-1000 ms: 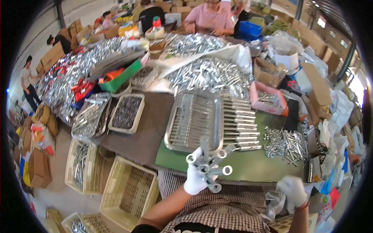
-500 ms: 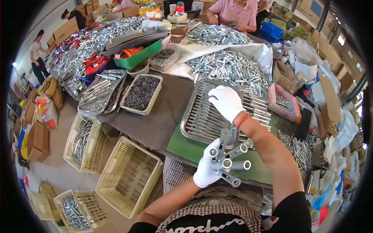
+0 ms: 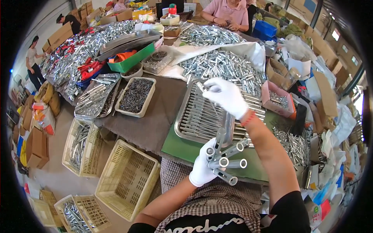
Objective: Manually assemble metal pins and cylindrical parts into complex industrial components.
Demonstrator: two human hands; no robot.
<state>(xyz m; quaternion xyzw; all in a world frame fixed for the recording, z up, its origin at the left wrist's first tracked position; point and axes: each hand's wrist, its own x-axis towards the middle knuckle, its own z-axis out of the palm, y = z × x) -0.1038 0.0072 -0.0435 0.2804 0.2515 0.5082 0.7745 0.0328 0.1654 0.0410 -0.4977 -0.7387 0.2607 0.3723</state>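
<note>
My left hand, in a white glove, is closed round a bunch of silvery metal tubes. Their open round ends point right and toward me, and slots show in some walls. Over the far part of a shallow steel tray, my gloved right hand pinches a slim metal rod whose bright end sticks out past the fingertips. How far that rod runs beneath the hand is hard to make out. Rows of similar thin rods with thicker sleeves lie side by side in the tray.
Beyond the tray spreads a heap of metal tubes on white sheeting. A cream bin of dark screws stands to the left, a pink box to the right. Yellow crates sit below the table edge. Across the table another person works.
My right hand has come up off the tray rows, and a rod's end now shows between its fingers. My left hand keeps its bunch of tubes. The whole view has shifted slightly.
</note>
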